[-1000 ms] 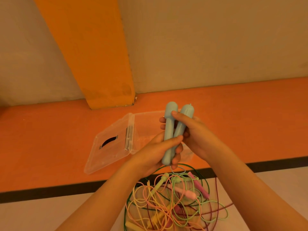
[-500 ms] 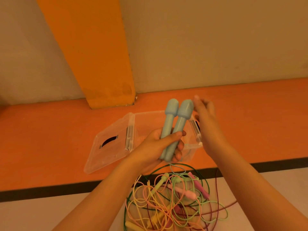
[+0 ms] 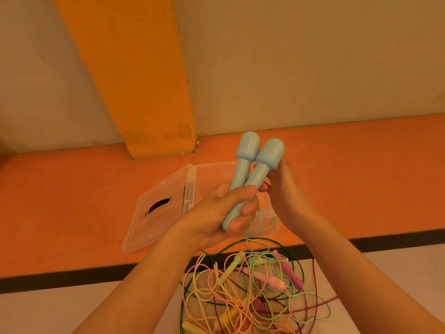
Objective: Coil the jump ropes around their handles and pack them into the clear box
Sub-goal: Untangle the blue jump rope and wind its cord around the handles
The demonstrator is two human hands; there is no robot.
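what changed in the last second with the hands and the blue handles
The right hand let go of the blue handles, swung out right, and has come back against them; whether it grips is unclear. The left hand held both handles throughout; clear box and rope pile stayed put.

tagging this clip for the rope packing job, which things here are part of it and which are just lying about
Part of the job:
blue handles, gripped in the left hand
right hand, beside them
clear box, lid open
tangle of ropes on the floor

Just there:
orange wall band
black floor line
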